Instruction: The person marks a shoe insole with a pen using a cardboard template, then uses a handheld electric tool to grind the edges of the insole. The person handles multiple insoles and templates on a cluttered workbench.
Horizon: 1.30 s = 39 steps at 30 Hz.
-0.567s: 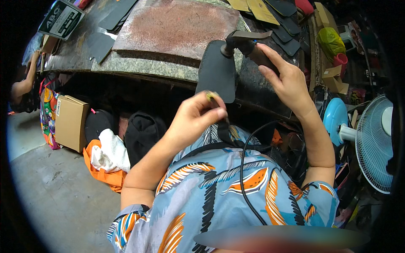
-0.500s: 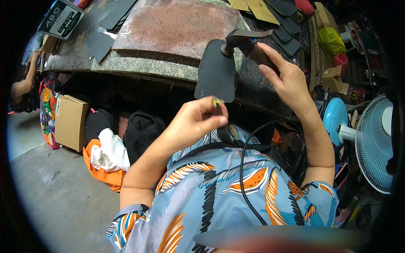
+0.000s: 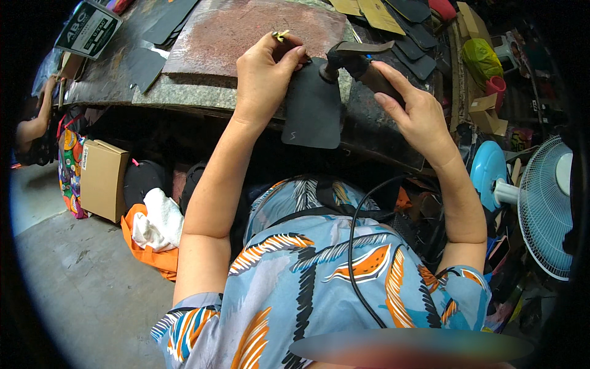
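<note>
My right hand (image 3: 420, 117) is closed round the dark handle of a hammer (image 3: 375, 80). The round face of the hammer rests on a dark grey flat piece with rounded corners (image 3: 311, 111), which juts out over the near edge of the bench. At that piece's far left corner, my left hand (image 3: 265, 77) is pinched, thumb against fingers. Something small and dark shows at its fingertips, too little to name. A yellow bit (image 3: 281, 35) sits at the index finger; whether it is worn or held I cannot tell.
A reddish-brown worn board (image 3: 246, 37) lies on the bench. Dark flat pieces (image 3: 147, 67) lie at the left, with more (image 3: 418, 49) and yellow ones (image 3: 381, 18) at the far right. A tin (image 3: 89, 27) stands far left. A fan (image 3: 544, 209) is at my right.
My left hand has moved from near my lap, up and away over the bench to the far end of the grey piece. My right hand and the hammer have stayed in place.
</note>
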Each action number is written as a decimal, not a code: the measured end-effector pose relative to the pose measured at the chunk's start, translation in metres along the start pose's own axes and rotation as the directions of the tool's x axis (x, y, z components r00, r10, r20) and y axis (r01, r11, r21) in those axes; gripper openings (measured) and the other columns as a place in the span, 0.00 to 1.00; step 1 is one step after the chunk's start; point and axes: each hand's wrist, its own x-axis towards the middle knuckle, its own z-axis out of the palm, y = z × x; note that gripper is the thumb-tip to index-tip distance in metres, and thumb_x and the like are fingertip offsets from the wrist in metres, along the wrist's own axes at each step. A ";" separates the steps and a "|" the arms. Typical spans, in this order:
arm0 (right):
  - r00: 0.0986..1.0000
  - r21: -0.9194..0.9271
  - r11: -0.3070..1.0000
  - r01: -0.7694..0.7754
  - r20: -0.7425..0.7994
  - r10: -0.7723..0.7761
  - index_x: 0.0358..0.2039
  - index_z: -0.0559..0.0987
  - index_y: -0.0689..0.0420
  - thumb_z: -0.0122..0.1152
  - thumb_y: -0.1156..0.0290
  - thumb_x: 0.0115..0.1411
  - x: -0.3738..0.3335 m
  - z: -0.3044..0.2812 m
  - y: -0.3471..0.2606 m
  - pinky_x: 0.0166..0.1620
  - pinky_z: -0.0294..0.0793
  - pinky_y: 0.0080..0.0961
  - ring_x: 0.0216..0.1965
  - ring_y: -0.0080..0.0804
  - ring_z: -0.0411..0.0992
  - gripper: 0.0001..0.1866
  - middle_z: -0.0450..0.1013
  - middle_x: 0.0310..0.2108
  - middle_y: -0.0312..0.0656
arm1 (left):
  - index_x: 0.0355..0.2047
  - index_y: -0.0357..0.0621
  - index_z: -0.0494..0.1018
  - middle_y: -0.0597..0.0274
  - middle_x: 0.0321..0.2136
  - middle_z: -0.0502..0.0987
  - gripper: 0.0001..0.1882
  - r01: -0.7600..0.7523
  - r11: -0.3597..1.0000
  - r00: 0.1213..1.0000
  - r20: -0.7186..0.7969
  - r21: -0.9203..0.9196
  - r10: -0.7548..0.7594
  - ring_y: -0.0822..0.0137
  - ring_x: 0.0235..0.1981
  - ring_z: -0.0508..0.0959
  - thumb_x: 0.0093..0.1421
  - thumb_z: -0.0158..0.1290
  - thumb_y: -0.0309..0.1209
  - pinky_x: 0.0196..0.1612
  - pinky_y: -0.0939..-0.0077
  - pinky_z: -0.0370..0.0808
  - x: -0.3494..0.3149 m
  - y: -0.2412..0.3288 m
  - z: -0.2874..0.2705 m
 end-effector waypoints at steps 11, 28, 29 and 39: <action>1.000 -0.004 1.000 -0.007 0.011 0.007 0.63 0.68 0.39 0.55 0.54 0.65 -0.003 0.005 0.008 0.40 0.78 0.40 0.37 0.51 0.79 0.25 0.80 0.35 0.50 | 0.38 0.34 0.78 0.58 0.32 0.81 0.05 0.082 0.994 0.997 0.001 -0.078 -0.082 0.71 0.34 0.82 0.62 0.57 0.24 0.38 0.79 0.82 0.004 0.000 0.001; 0.953 0.092 0.981 0.172 -0.269 -0.142 0.61 0.70 0.41 0.59 0.58 0.65 0.012 -0.024 -0.006 0.41 0.79 0.33 0.42 0.47 0.79 0.24 0.79 0.41 0.49 | 0.33 0.38 0.72 0.49 0.27 0.78 0.07 -0.482 0.718 0.865 0.145 0.502 0.480 0.50 0.32 0.80 0.57 0.58 0.25 0.34 0.61 0.76 0.009 0.012 0.018; 0.939 0.013 0.987 0.162 -0.309 -0.150 0.62 0.70 0.41 0.59 0.57 0.65 0.008 -0.021 0.000 0.41 0.79 0.34 0.41 0.48 0.79 0.25 0.79 0.41 0.49 | 0.36 0.38 0.74 0.50 0.27 0.79 0.07 -0.441 0.752 0.889 0.125 0.491 0.440 0.55 0.32 0.82 0.59 0.58 0.26 0.34 0.64 0.77 0.006 0.011 0.016; 0.997 -0.118 0.992 0.035 -0.065 -0.042 0.64 0.66 0.37 0.53 0.52 0.66 -0.002 0.008 0.011 0.38 0.81 0.37 0.35 0.44 0.81 0.26 0.81 0.35 0.46 | 0.40 0.34 0.76 0.56 0.36 0.80 0.06 -0.003 0.997 1.000 0.026 -0.076 0.005 0.70 0.38 0.82 0.66 0.53 0.24 0.42 0.80 0.83 0.006 -0.004 0.009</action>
